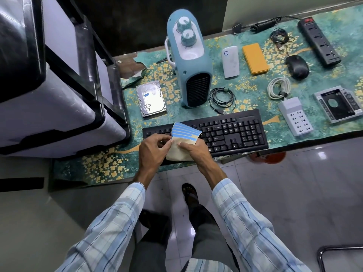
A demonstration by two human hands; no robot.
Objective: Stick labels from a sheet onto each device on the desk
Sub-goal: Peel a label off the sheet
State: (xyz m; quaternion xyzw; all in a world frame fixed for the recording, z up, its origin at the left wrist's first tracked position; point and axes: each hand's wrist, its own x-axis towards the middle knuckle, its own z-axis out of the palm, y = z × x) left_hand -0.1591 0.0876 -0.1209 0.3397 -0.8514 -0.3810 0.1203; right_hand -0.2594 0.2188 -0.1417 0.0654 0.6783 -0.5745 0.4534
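Hands of mine meet above the black keyboard point(225, 132): right hand point(193, 152) grips the beige sheet of blue strip labels point(184, 134), left hand point(152, 149) pinches its edge, over the surface point(110, 165)

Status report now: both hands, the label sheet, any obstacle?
Left hand and right hand both grip label sheet, above keyboard. Hard drive already carries blue label. Nothing in the way.

no readable text; keyboard point(216, 132) key legends too small, label sheet point(185, 132) strips blank blue.
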